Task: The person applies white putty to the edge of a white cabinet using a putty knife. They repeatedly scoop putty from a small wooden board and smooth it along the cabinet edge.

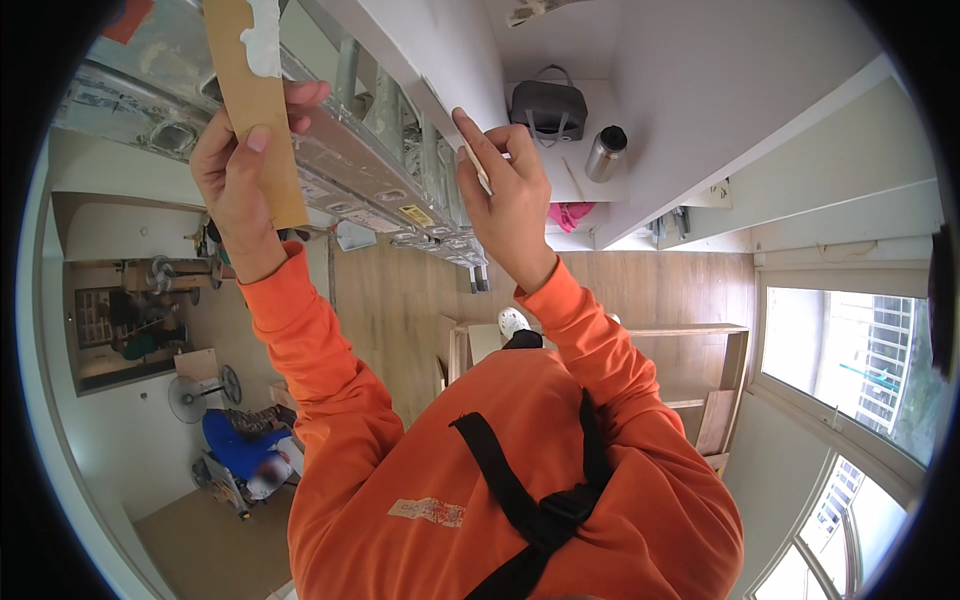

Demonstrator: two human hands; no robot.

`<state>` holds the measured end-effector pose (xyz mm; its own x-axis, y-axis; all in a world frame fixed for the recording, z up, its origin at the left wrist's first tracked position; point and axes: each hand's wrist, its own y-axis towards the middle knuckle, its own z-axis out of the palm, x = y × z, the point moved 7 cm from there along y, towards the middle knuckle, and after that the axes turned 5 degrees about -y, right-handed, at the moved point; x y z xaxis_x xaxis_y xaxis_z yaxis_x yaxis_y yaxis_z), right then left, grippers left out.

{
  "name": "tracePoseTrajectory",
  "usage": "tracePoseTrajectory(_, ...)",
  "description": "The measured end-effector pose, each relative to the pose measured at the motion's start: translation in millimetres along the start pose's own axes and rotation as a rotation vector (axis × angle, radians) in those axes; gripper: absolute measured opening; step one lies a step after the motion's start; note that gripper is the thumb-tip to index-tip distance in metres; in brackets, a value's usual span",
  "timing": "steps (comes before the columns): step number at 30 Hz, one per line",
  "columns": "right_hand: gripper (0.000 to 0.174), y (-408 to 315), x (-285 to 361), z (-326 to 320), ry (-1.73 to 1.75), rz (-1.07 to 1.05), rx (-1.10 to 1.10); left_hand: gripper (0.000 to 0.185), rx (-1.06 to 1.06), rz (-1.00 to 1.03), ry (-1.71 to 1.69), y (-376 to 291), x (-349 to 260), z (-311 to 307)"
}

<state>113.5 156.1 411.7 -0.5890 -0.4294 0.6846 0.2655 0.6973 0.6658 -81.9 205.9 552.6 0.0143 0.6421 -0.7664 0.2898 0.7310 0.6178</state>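
My left hand (244, 176) grips a tan flat strip of board (251, 97), thumb across its face and fingers behind. A smear of white paste, like putty (262, 45), sits on the strip's upper part. In my right hand (514, 191) is a thin flat tool (478, 169), seen nearly edge-on and partly hidden by the fingers; it looks like a putty scraper. My right index finger points along the tool, whose far end lies at the front edge of a white panel (409, 64). Whether it touches the edge is hard to tell.
A paint-spattered aluminium ladder (352, 157) stands before me. White shelving holds a dark bag (549, 109), a steel bottle (605, 154) and a pink item (571, 216). Behind my legs is a wooden frame (739, 360). A person in blue (244, 446) bends near a fan (187, 397).
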Motion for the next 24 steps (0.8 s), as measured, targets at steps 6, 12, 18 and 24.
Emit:
tracePoseTrajectory(6, 0.05, -3, 6, 1, 0.051, 0.006, -0.04, 0.033, -0.053, -0.05, 0.044, -1, 3, -3)
tracePoseTrajectory(12, 0.059, -7, 23, 16, -0.12, -0.108, -0.032, 0.03, -0.032, 0.007, 0.004, -1, -1, -2)
tracePoseTrajectory(18, 0.057, -30, 40, 3, -0.12, -0.143, 0.043, 0.033, -0.118, 0.0, 0.084, -4, 0, -9)
tracePoseTrajectory(24, 0.063, -20, 6, -7, 0.005, 0.031, -0.014, 0.038, -0.14, -0.013, 0.114, -8, 1, -23)
